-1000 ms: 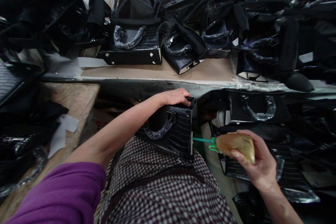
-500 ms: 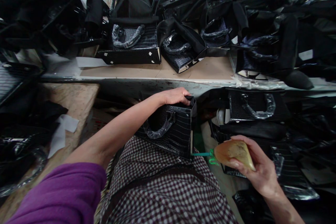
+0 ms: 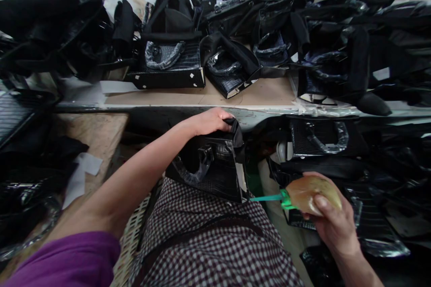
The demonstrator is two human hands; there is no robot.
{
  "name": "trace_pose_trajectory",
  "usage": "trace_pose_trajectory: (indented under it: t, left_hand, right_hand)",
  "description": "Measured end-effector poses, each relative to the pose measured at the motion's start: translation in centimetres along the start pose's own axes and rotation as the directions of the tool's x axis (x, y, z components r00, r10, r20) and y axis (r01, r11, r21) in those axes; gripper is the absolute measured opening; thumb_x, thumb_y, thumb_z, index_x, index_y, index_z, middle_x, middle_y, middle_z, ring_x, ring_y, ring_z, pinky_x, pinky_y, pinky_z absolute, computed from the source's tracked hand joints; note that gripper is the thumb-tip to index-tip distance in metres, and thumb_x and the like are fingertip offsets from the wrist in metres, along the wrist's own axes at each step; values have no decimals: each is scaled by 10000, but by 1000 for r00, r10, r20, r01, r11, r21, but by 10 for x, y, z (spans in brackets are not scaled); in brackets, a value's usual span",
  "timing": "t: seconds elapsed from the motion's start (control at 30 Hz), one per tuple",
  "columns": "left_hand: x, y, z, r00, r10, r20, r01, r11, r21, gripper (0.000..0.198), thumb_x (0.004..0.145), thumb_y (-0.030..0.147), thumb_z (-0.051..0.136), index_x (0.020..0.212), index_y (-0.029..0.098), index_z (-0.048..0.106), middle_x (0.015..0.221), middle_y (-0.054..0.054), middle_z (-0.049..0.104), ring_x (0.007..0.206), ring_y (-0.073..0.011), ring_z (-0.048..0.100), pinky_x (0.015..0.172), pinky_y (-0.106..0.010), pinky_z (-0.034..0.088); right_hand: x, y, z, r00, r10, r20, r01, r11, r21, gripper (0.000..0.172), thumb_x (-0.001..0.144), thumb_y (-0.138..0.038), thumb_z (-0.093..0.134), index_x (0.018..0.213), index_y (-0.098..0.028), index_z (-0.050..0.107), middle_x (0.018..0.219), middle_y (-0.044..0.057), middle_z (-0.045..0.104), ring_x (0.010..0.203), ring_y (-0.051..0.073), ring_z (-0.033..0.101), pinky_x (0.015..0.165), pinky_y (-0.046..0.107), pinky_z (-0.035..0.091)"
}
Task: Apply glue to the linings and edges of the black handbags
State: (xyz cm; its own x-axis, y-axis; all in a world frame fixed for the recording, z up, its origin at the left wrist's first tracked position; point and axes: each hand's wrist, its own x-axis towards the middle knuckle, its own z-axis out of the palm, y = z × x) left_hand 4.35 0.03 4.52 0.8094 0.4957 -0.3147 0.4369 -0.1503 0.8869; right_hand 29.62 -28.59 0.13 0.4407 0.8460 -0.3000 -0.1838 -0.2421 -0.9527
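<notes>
A black crocodile-patterned handbag (image 3: 218, 168) rests tilted on my lap, over a checked apron (image 3: 208, 233). My left hand (image 3: 213, 122) is closed on its upper edge near the right corner. A plastic-wrapped handle (image 3: 195, 172) hangs on the bag's front. My right hand (image 3: 332, 217) is wrapped round a yellowish squeeze bottle (image 3: 311, 195) with a green cap and a thin green nozzle (image 3: 266, 198). The nozzle's tip is at the lower right corner of the bag, by its pale, unfinished side edge; whether it touches cannot be told.
Ahead, a workbench (image 3: 202, 98) bears many black bags with plastic-wrapped handles. More black bags (image 3: 323, 139) are stacked on my right. To my left stands a wooden board (image 3: 97, 130) with dark pieces and a white paper strip (image 3: 82, 170).
The bag has swung slightly left and turned, showing more of its pale side edge. My right hand and the bottle have shifted a little right, and the thumb now lies on top of the bottle.
</notes>
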Motion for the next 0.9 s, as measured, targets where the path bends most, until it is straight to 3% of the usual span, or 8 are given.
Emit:
trace_pose_trajectory:
  t: [0.07,0.17,0.27,0.37,0.5,0.63,0.77,0.9]
  left_hand:
    - [-27,14,-8,996,32,-80,-34,999,-14,166,696,177,597,816,142,706,846,-26,684,812,-179,625,792,-290,474]
    - [-72,33,-11,976,77,-203,-72,997,28,135,718,137,596,795,144,708,898,-47,693,869,-191,643,824,-297,505]
    - [-110,41,-1,944,99,-315,-67,991,113,201,768,96,539,838,161,716,923,-41,701,883,-186,663,803,-272,537]
    - [-132,42,10,901,201,-385,-123,968,217,255,812,79,488,849,177,720,953,-37,707,873,-174,677,795,-244,554]
    - [-144,54,10,824,305,-478,-135,924,356,245,846,91,496,840,188,722,947,-45,715,837,-165,681,781,-237,560]
    - [-144,58,1,805,310,-506,-81,902,424,230,861,107,500,829,201,708,980,-37,714,850,-162,676,794,-245,553]
    - [-135,24,4,851,233,-470,-38,921,388,258,845,73,475,865,185,707,1011,-33,710,908,-158,676,855,-255,536]
    - [-126,-13,13,876,202,-438,-92,961,260,275,823,38,446,848,168,687,984,-44,701,922,-155,667,849,-255,525]
  right_hand:
    - [1,1,3,998,44,-37,-39,990,138,463,829,-463,699,1217,-216,649,893,68,643,552,180,533,362,243,430]
    - [4,7,7,995,69,-72,-53,978,203,444,861,-482,645,1208,-206,664,867,80,660,532,188,548,353,252,428]
    - [8,16,13,996,65,-57,-51,974,219,429,901,-479,580,1210,-194,664,843,93,670,520,201,561,350,261,428]
    - [10,22,17,999,42,12,-44,982,181,472,916,-478,548,1282,-190,625,803,100,666,478,214,558,328,275,419]
    - [9,15,25,999,-10,34,7,996,86,517,928,-475,521,1370,-213,574,898,121,681,491,221,576,336,287,430]
    - [10,5,34,998,-53,25,49,988,149,511,935,-469,485,1369,-215,575,1069,166,682,545,238,619,323,278,426]
    - [18,14,43,1000,-24,-4,24,984,179,409,915,-406,584,1281,-227,617,933,105,674,587,225,604,384,278,476]
    - [29,28,50,1000,-21,-1,21,999,-40,427,826,-389,749,1204,-237,624,1022,95,651,728,254,631,474,300,554]
